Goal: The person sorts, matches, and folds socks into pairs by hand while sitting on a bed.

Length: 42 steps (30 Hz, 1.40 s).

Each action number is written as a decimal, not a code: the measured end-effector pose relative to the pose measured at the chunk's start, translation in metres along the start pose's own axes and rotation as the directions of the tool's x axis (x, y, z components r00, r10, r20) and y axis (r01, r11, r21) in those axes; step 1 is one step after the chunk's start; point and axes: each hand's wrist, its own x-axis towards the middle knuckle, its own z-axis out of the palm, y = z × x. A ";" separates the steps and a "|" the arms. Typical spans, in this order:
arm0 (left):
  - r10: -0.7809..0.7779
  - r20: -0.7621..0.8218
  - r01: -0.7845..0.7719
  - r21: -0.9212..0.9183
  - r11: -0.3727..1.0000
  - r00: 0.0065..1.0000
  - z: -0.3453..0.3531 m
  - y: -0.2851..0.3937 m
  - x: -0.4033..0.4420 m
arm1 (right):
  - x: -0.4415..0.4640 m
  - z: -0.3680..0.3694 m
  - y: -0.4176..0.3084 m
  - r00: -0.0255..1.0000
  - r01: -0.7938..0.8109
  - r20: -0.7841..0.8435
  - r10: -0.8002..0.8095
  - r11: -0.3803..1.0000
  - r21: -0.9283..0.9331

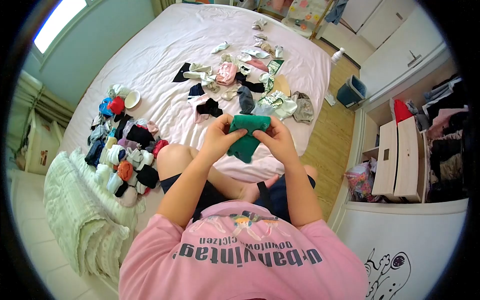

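Observation:
Both hands hold up a dark green sock [246,146] in front of me, its top edge folded over into a wide band. My left hand [216,136] pinches the left side of that band, thumb on the near face. On the opposite side, my right hand [276,141] grips the band between thumb and fingers. The lower part of the sock hangs free over the bed. Just beyond it lie a dark grey sock [245,99] and other loose socks and small clothes, in white, pink [226,73], black [209,107] and patterned green.
A heap of balled socks and small clothes [131,146] lies at my left, beside a white bowl [132,99]. A pale green quilt [82,210] covers the near left bed corner. At right stand an open wardrobe with drawers [397,159] and a blue bin [351,91].

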 end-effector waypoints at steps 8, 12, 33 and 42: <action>0.056 -0.032 -0.057 -0.032 0.998 0.998 0.004 -0.004 0.003 | 0.000 -0.005 0.003 0.995 -0.098 -0.018 0.097 0.992 -0.075; 0.089 0.026 -0.092 0.136 0.987 0.996 -0.002 -0.006 0.003 | 0.001 0.001 0.006 0.994 0.101 0.048 -0.100 0.994 -0.034; -0.309 0.349 0.441 -0.416 0.795 0.885 0.001 -0.005 -0.006 | 0.003 -0.013 0.002 0.916 0.380 0.085 -0.391 0.782 -0.494; -0.081 0.024 0.084 -0.374 0.924 0.996 0.008 -0.004 -0.004 | -0.001 -0.005 0.001 0.979 -0.172 0.003 0.204 0.814 0.555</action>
